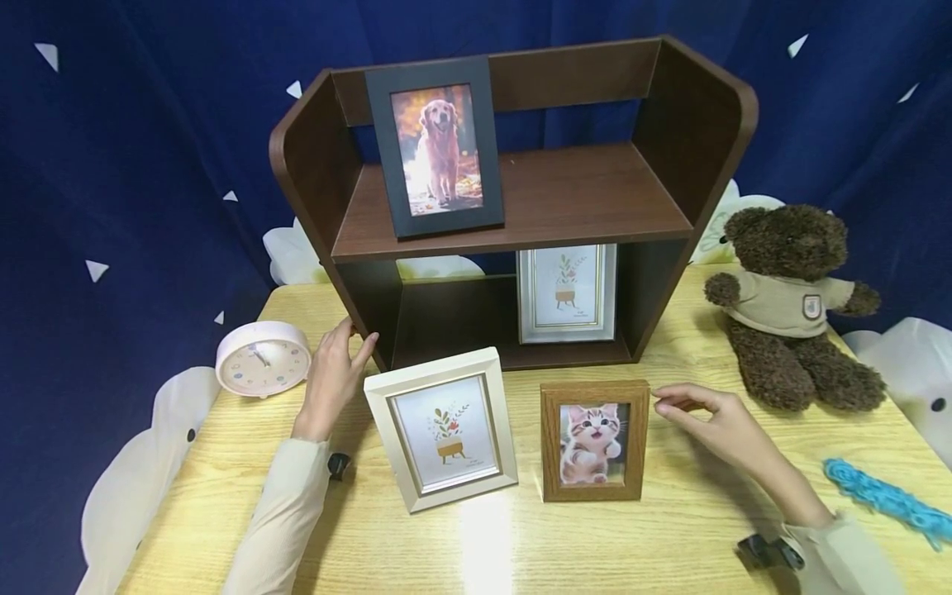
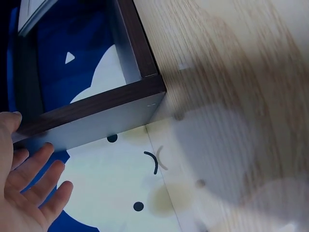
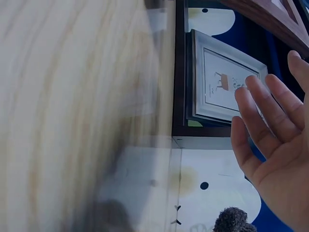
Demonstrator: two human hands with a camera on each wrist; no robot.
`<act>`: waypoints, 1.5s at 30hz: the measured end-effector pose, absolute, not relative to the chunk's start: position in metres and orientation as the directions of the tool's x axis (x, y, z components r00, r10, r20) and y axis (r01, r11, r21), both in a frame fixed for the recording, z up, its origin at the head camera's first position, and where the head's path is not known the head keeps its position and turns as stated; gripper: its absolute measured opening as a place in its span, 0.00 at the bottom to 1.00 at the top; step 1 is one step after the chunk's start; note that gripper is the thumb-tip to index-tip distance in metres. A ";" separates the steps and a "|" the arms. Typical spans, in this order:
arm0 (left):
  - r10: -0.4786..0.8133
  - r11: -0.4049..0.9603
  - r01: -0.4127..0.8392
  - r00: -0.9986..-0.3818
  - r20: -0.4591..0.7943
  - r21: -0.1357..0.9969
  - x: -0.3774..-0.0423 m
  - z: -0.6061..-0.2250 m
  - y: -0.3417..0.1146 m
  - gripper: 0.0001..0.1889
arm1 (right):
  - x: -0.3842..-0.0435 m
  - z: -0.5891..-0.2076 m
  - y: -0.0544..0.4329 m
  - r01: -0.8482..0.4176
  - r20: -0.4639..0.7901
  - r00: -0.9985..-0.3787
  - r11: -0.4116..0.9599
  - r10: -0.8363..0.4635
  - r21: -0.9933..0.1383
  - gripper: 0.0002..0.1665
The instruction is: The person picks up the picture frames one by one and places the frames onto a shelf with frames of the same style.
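Observation:
My left hand (image 1: pixel 332 376) holds the lower left edge of a dark brown shelf (image 1: pixel 416 355), its thumb at the front edge and its fingers along the outer side. In the left wrist view the other fingers (image 2: pixel 46 183) spread loosely below the panel. Fingertips of my right hand (image 1: pixel 710 421) are right at the upper right corner of a wooden frame (image 1: pixel 550 446) with a kitten picture. That palm faces inward, fingers relaxed, in the right wrist view. Between the hands, a cream frame (image 1: pixel 464 494) with a plant picture stands left of the wooden one.
A black-framed dog photo (image 1: pixel 439 149) leans on the upper shelf, and a silver-grey frame (image 1: pixel 568 289) stands below. A white round clock (image 1: pixel 264 364) is at the left. To the right are a brown teddy bear (image 1: pixel 792 306) and a blue yarn-like bundle (image 1: pixel 888 500).

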State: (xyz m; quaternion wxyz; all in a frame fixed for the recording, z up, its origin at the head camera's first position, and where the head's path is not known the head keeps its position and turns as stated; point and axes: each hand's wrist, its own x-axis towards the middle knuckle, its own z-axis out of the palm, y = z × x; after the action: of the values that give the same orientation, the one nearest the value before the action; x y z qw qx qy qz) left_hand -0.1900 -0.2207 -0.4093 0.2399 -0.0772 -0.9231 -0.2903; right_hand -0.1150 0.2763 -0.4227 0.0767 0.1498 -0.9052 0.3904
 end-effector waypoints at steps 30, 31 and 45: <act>-0.145 0.551 0.449 -0.779 0.611 0.703 -0.190 -0.422 -0.217 0.17 | -0.083 -0.449 0.252 -0.273 0.162 -0.935 0.347 -0.316 -0.897 0.20; -0.153 0.541 0.453 -0.776 0.612 0.709 -0.190 -0.422 -0.217 0.17 | -0.083 -0.449 0.252 -0.270 0.160 -0.935 0.339 -0.318 -0.901 0.20; -0.343 0.422 0.332 -0.803 0.488 0.843 -0.192 -0.422 -0.212 0.14 | -0.085 -0.449 0.251 -0.208 0.113 -0.943 0.288 -0.313 -0.935 0.18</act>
State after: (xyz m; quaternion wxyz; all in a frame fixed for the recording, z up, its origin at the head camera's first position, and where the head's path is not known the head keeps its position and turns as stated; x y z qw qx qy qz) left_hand -0.1917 -0.2121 -0.4222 0.3139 0.0033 -0.7827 -0.5374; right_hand -0.0849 0.2512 -0.4488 -0.0458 0.1624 -0.8011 0.5743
